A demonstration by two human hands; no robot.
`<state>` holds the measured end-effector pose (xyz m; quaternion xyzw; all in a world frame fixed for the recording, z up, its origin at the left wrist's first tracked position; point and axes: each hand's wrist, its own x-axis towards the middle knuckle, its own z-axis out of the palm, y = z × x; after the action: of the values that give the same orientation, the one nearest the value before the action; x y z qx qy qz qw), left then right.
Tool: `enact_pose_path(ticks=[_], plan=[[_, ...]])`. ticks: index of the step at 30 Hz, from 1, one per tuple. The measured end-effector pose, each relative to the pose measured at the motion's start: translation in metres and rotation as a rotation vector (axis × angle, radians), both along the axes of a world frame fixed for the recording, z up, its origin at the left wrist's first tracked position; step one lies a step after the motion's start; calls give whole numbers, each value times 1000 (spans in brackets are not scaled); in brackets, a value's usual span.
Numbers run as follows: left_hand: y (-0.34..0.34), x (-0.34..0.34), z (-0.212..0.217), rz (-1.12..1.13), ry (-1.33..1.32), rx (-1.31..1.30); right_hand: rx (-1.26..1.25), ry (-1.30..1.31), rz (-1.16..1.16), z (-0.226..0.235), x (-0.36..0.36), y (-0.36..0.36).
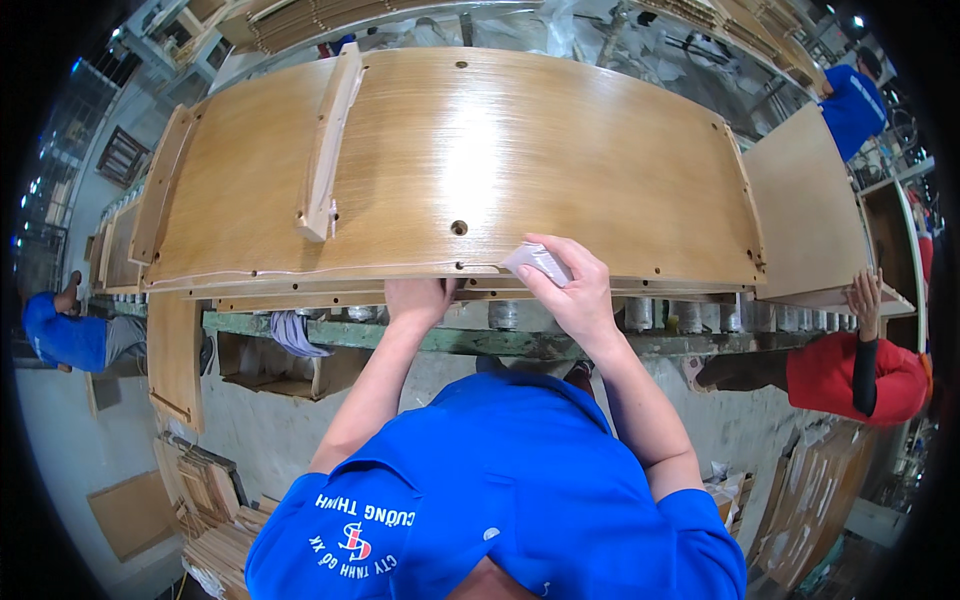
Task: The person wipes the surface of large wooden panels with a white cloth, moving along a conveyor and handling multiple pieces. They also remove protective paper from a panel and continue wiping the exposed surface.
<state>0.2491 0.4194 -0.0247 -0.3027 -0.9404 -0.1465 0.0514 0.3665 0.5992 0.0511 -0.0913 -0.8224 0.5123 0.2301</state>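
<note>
A broad varnished wooden panel (520, 160) lies flat across a roller conveyor (700, 316), its glossy face dotted with small drilled holes and carrying an upright wooden batten (330, 145) near its left end. A second, plainer board (805, 215) lies just beside its right end, where a person in a red sleeve (850, 375) has a hand at the edge. Below the conveyor's green frame, an open cardboard box (290, 368) sits on the floor; its contents cannot be made out. The right hand (570, 285) is grasping a small pale sanding block (537, 261), pressed on the panel's near edge. The left hand (420, 298) is curled under that same edge, fingers hidden.
</note>
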Motion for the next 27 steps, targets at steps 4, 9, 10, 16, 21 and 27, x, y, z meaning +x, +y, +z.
enact_pose_path(ticks=[4,9,10,16,21,27], plan=[[4,1,-4,14,8,-56,-11,-1,-94,-3,19,20],[3,1,-10,12,92,-55,0,-47,-217,-3,49,47],[5,1,-10,1,131,-36,7,-49,-246,-5,55,54],[5,1,-13,-1,78,-55,-19,-36,-443,-20,88,91],[5,1,-15,-12,140,-49,-2,-35,-557,-26,110,116],[2,0,-21,-2,137,-65,-3,-8,-544,-27,115,125]])
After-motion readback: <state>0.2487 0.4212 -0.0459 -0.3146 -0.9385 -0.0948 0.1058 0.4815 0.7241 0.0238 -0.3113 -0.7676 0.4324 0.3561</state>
